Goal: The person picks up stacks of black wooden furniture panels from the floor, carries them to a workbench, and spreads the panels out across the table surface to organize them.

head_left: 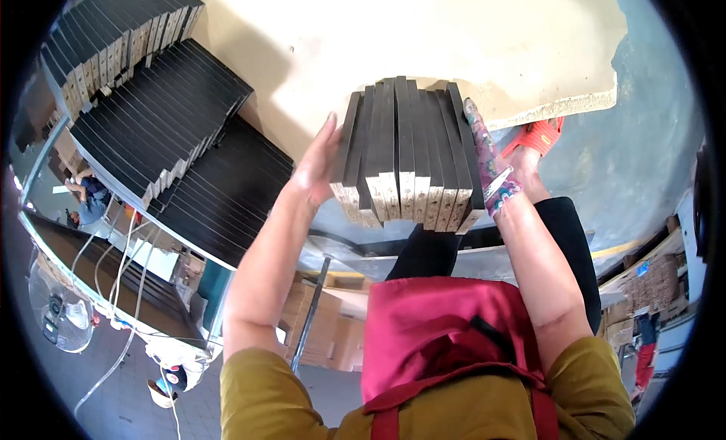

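Between my two hands is a row of several black-faced chipboard strips [408, 145], standing on edge side by side with their raw, speckled ends toward me. The strips are uneven in height and some stick out nearer to me. My bare left hand [319, 164] presses its palm and fingers against the row's left side. On the opposite side, my right hand [488, 156], in a flower-patterned glove, presses flat against the outermost strip. Whether the row rests on something beneath is hidden. Further left, similar black strips [151, 122] lie in stacked rows.
Ahead lies a large pale board [423, 31] with a rough broken edge. An orange sandal [537, 137] on a foot shows right of my gloved hand. At the left are hanging cables [125, 266], a fan [64, 311] and other people. Plywood boxes [321, 323] stand below.
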